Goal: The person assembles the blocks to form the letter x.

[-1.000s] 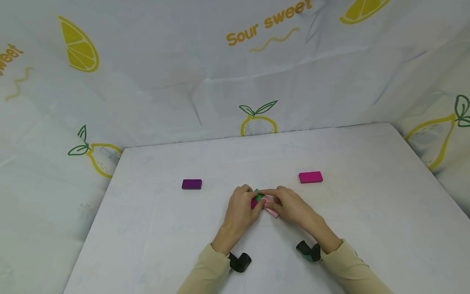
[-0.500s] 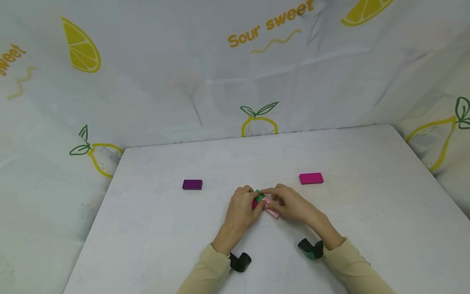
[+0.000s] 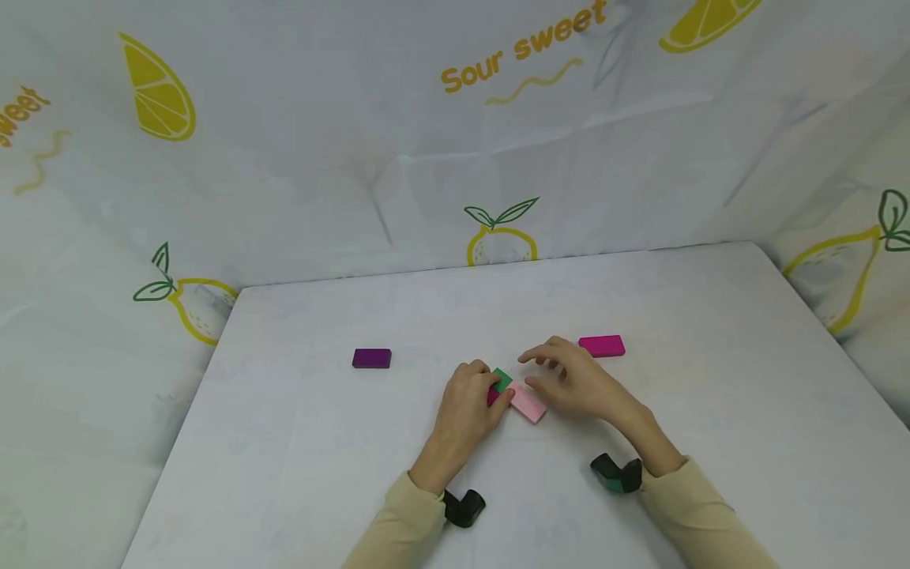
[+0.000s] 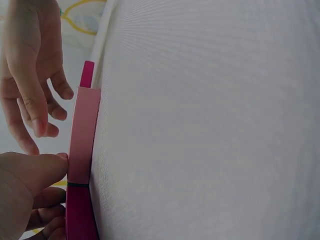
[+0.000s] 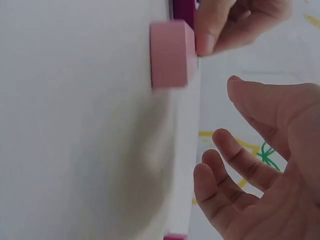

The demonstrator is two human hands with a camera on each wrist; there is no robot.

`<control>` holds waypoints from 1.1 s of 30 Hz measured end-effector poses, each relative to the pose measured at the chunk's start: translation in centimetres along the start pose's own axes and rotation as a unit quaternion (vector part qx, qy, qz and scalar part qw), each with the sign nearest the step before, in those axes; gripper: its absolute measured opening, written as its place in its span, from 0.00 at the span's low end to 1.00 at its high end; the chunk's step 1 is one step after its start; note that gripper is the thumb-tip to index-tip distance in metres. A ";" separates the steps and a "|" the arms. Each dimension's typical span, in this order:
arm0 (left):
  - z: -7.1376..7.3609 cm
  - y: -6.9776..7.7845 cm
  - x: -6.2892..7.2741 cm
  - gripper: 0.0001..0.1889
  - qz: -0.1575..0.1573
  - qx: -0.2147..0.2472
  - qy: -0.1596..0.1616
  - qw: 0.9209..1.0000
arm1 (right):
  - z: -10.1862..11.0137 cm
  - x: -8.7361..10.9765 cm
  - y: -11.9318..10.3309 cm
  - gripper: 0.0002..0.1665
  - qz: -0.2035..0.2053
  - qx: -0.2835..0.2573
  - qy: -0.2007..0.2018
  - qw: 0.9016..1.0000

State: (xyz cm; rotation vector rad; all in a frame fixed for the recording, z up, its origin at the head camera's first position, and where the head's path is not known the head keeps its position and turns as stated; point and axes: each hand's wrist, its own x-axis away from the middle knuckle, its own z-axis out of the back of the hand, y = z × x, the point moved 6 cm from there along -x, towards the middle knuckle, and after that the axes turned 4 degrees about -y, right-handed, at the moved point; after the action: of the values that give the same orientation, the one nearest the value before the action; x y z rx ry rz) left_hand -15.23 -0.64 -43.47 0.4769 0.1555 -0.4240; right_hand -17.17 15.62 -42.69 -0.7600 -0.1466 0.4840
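Note:
My left hand (image 3: 465,403) stays over a small group of flat blocks, its fingers and thumb curled about a dark magenta block (image 3: 493,396). A green block (image 3: 502,380) shows beside its index finger. End to end with the magenta block in the left wrist view lies a light pink block (image 4: 84,135), and the left thumb tip touches near where the two meet. My right hand (image 3: 579,383) hovers just right of the group, apart from it, with fingers loosely spread and nothing held. Left fingers hide most of the magenta block.
A purple block (image 3: 372,359) lies on the white table (image 3: 284,442) to the left. A bright pink block (image 3: 602,346) lies to the right, just behind the right hand. A white cloth printed with lemons (image 3: 501,241) hangs along the table's back edge.
My right hand has let go of the pink block and lifted off to the right and back, its fingers spreading. The left hand has kept its place on the group.

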 end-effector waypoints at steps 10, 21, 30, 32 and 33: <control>0.0 0.0 0.0 0.13 -0.001 -0.001 0.002 1.000 | 4.0 0.3 1.6 0.16 0.014 0.038 0.025 0.999; 0.0 -0.1 0.1 0.12 -0.005 0.010 0.007 1.000 | 6.4 1.2 3.6 0.18 -0.004 0.066 0.020 0.998; 0.1 0.0 0.1 0.13 -0.007 0.010 0.009 1.000 | 6.5 1.4 5.3 0.21 -0.063 0.079 -0.001 0.995; 0.1 0.0 0.1 0.12 -0.008 0.009 0.009 1.000 | 6.5 1.4 5.5 0.22 -0.074 0.083 -0.004 0.994; 0.1 0.0 0.1 0.12 -0.009 0.010 0.009 1.000 | 6.5 1.4 5.6 0.22 -0.077 0.085 -0.005 0.993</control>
State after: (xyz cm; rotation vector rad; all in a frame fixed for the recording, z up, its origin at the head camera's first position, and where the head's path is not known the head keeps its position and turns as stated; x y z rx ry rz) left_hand -15.10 -0.73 -43.38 0.4990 0.1736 -0.4384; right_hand -19.94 23.81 -41.99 -0.5751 -0.1709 0.3480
